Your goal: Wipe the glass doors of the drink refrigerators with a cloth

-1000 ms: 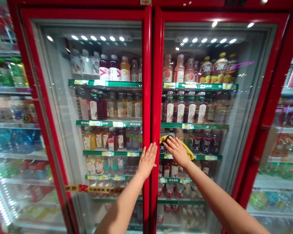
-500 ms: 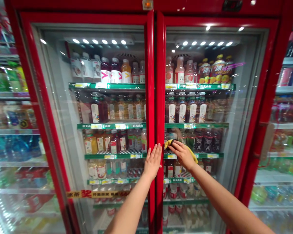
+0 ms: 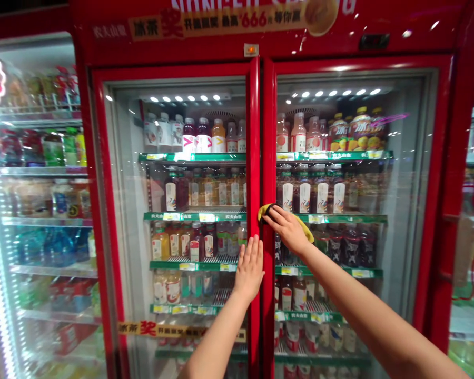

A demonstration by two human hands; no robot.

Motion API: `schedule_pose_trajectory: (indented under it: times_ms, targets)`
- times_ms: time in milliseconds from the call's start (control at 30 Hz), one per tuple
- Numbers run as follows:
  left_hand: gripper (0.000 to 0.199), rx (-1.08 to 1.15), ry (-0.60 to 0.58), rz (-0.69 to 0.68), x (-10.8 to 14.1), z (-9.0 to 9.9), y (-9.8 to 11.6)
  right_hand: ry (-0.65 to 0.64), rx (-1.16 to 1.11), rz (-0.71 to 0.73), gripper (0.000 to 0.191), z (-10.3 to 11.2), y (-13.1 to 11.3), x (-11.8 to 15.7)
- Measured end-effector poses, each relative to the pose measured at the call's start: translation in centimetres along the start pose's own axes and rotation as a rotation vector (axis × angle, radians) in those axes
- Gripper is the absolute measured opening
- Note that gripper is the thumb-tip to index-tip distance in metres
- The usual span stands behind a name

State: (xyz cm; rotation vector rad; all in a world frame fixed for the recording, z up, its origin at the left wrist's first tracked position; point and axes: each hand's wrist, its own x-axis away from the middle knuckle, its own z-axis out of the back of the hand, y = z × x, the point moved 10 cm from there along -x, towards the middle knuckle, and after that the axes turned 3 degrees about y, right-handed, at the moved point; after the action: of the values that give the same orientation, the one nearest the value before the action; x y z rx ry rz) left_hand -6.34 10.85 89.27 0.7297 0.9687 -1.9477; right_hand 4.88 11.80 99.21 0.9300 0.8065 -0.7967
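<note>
While my right hand point(image 3: 287, 228) clasps a yellow-and-black cloth point(image 3: 306, 230) against the glossy red door frame point(image 3: 269, 158), my left hand point(image 3: 250, 271) flat and empty, wiping seems unfinished.

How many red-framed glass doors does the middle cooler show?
2: the left door, its frame under the left hand, and the right door, where the right hand covers a yellow cloth. Neither is wholly hidden.

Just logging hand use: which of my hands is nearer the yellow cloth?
Right. Your right hand is on the yellow cloth itself; your left hand is apart from it, below and to its left, on the left door's red frame.
</note>
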Motion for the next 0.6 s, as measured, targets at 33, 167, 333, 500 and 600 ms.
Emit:
schedule_pose_trajectory:
  times_ms: [33, 167, 333, 500, 600]
  targets:
    - [0.119, -0.005, 0.008, 0.0, -0.6, 0.2, -0.2, 0.01, 0.003, 0.004, 0.051, 0.4, 0.8, -1.2]
    - [0.13, -0.006, 0.023, -0.038, -3.0, 0.6, -0.6, 0.083, 0.018, -0.011, 0.051, 2.5, 4.0, -6.7]
    - [0.139, 0.026, 0.019, -0.068, -4.0, 0.5, -1.2, 0.204, 0.017, -0.083, 0.055, 3.8, 6.0, -10.2]
    - [0.135, 0.055, 0.027, 0.008, -2.4, 0.5, -1.2, 0.168, 0.002, -0.078, 0.057, 1.5, 3.7, -5.6]
    - [0.13, 0.076, 0.005, 0.041, -1.2, 0.1, -0.6, 0.09, 0.002, -0.009, 0.058, -0.5, 0.9, -0.6]
